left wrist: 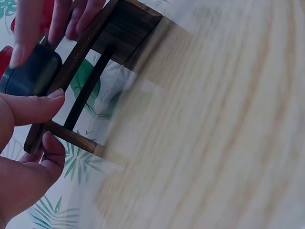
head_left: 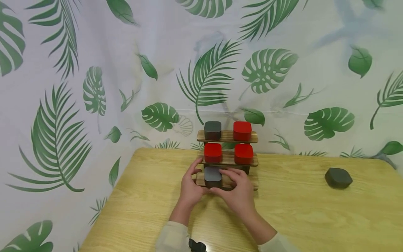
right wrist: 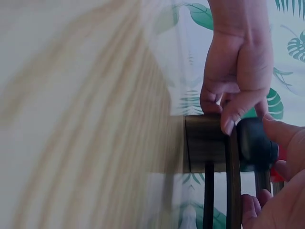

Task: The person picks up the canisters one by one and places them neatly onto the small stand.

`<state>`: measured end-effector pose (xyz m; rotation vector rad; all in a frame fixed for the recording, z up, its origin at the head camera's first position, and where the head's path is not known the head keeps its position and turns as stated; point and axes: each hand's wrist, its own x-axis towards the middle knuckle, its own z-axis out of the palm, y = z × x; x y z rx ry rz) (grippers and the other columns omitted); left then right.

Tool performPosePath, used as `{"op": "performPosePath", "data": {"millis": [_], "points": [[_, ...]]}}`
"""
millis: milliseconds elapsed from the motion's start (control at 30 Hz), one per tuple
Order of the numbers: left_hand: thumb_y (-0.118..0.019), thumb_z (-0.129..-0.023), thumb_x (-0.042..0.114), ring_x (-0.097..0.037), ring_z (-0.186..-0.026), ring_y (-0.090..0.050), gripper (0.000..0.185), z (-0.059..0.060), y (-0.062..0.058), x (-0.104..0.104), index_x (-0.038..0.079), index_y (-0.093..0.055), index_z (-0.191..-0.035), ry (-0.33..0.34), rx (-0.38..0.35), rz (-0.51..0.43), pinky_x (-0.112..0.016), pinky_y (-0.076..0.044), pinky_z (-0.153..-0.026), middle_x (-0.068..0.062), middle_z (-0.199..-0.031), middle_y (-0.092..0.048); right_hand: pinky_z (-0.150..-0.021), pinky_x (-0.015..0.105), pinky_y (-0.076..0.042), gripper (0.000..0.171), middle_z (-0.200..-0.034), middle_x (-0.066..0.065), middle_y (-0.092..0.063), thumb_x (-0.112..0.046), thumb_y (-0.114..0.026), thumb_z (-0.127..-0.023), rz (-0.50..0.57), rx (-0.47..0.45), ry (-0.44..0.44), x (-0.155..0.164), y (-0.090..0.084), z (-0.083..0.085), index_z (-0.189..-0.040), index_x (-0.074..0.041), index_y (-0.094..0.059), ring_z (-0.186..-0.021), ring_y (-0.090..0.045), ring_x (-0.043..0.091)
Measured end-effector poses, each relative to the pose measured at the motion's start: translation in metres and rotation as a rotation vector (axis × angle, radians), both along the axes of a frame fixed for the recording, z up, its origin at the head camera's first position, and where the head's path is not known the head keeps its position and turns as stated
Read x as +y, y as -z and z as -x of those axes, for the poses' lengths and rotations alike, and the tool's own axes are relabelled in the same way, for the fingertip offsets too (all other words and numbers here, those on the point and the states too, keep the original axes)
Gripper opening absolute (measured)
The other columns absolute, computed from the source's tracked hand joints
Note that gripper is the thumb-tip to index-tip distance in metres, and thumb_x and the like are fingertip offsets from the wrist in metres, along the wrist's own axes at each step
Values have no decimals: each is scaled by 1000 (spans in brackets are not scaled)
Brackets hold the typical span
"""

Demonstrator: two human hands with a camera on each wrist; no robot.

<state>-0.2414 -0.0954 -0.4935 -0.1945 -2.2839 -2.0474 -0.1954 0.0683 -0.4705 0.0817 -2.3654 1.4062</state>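
Observation:
A dark grey box (head_left: 212,176) sits on the left of the lowest step of a three-step wooden shelf (head_left: 248,159). My left hand (head_left: 197,179) cups its left side, with the thumb against the box (left wrist: 31,74) and the other fingers curled by the shelf's end slat (left wrist: 66,134). My right hand (head_left: 227,179) grips it from the right, fingers over its top and thumb (right wrist: 281,133) at its front. The middle step carries two red boxes (head_left: 213,152) (head_left: 243,153). On the top step stand a grey box (head_left: 212,130) and a red box (head_left: 242,130).
The shelf stands at the back of a light wooden table (head_left: 151,203), against a leaf-print curtain (head_left: 94,87). Another dark grey box (head_left: 338,177) lies loose on the table at the right. The table's left edge runs diagonally near my left sleeve (head_left: 171,239).

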Motion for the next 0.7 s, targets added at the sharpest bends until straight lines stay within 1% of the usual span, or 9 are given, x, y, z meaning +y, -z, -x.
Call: {"op": "performPosePath", "data": {"millis": [133,233,400,533,700], "points": [[-82,-55,-28,-32,-120,-45,109,0,1,1,32,-55,-142,-9,12,12,-39,-54,-68,-17,-136,-47,-84,46,-54,57,-120,12,-58,-18,-97,-64,-2,-17,2,13,-3,-6,-116,-10,-76,-110,-56,29],[-82,-54,-28,-32,-120,-45,110,0,0,2,31,-55,-142,-8,10,4,-39,-54,-66,-15,-137,-46,-85,47,-53,54,-121,12,-58,-17,-96,-66,-13,-28,9,21,-4,-10,-116,-9,-76,-108,-58,30],[-81,-52,-29,-34,-119,-45,112,0,1,2,32,-55,-142,-18,-9,-12,-39,-55,-63,-17,-137,-46,-86,44,-54,52,-122,9,-59,-19,-96,-67,-41,-53,31,32,-5,-16,-114,-10,-76,-110,-57,27],[-81,-51,-30,-35,-117,-46,113,2,2,2,31,-55,-142,-23,-30,-17,-37,-55,-61,-16,-136,-46,-84,44,-54,52,-120,10,-60,-20,-96,-67,-60,-39,47,44,-6,-19,-114,-10,-76,-110,-57,27],[-79,-50,-32,-38,-116,-45,113,2,2,3,26,-54,-144,-21,-31,-37,-39,-55,-60,-15,-135,-46,-83,49,-54,51,-117,10,-61,-21,-95,-68,-64,11,74,63,-7,-23,-114,-9,-76,-109,-57,27]]}}
